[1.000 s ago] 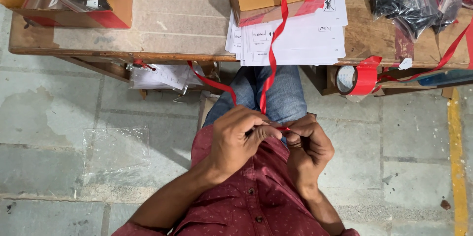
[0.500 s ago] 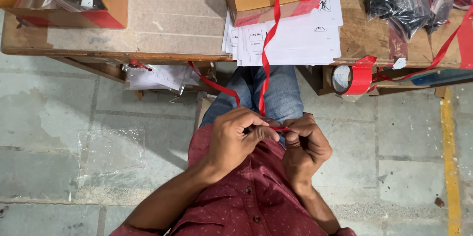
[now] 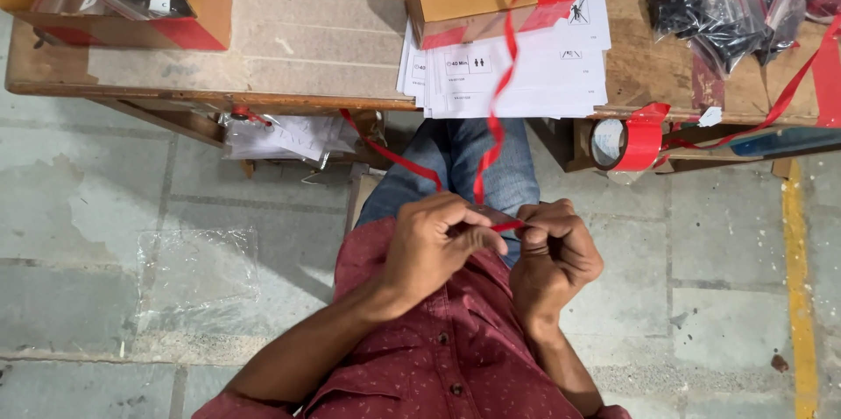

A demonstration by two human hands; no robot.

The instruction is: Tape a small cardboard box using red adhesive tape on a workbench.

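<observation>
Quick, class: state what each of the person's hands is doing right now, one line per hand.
Left hand: closed, pinching the red tape strip.
Right hand: closed, fingers curled, pinching the same strip's end.

We hold both hands together over our lap. Our left hand (image 3: 434, 248) curls at nine o'clock, thumb and fingers pinched toward the right hand (image 3: 554, 253), which sits fisted at three o'clock. Both forearms angle up from six o'clock.

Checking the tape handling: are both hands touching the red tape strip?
Touching. The head view shows the left hand and right hand pinching the red tape strip between their fingertips.
</observation>
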